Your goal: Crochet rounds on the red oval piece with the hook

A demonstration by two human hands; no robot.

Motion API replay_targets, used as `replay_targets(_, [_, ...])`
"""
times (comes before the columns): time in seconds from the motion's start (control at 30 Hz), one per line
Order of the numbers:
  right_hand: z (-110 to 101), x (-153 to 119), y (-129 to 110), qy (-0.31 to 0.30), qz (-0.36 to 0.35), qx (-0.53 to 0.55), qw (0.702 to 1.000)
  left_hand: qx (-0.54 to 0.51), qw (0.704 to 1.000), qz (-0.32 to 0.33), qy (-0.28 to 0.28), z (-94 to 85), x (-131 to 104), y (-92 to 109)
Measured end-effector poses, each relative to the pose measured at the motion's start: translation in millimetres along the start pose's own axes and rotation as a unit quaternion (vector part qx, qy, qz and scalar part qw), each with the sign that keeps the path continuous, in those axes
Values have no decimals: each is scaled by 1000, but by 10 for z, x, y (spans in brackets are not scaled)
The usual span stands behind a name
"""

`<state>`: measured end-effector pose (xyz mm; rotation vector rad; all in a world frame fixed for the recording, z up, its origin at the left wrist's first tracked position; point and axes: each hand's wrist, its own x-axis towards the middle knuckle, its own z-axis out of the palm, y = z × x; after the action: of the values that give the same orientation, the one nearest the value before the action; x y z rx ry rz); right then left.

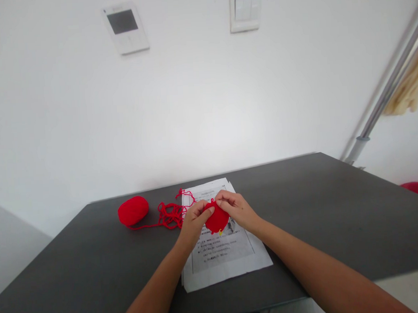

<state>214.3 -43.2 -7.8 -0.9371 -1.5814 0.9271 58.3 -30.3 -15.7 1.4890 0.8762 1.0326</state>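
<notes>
Left hand [193, 218]: pinching one red knit [217, 219]
Right hand [238, 208]: pinching it too
Ball [133, 210]: one
Yarn tangle [170, 215]: one
Papers [232, 264]: one stack, underneath

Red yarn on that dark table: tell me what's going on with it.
A person is pinching a small red yarn piece at its upper edge between the left hand and the right hand, above printed sheets. A small yellow item shows at its lower edge, too small to identify. On the dark table, to the left, lies a red yarn ball, with a strand running to a loose tangle beside the sheets.
</notes>
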Motion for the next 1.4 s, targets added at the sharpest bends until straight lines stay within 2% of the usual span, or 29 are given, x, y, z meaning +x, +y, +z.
replay_targets(0.5, [3, -1, 30, -5, 13, 22, 1000, -1, 1000, -5, -8, -10, 14, -32])
replay_targets(1.4, [11, 3, 41, -1, -2, -3, 1000, -18, 999, -20, -18, -7, 17, -35])
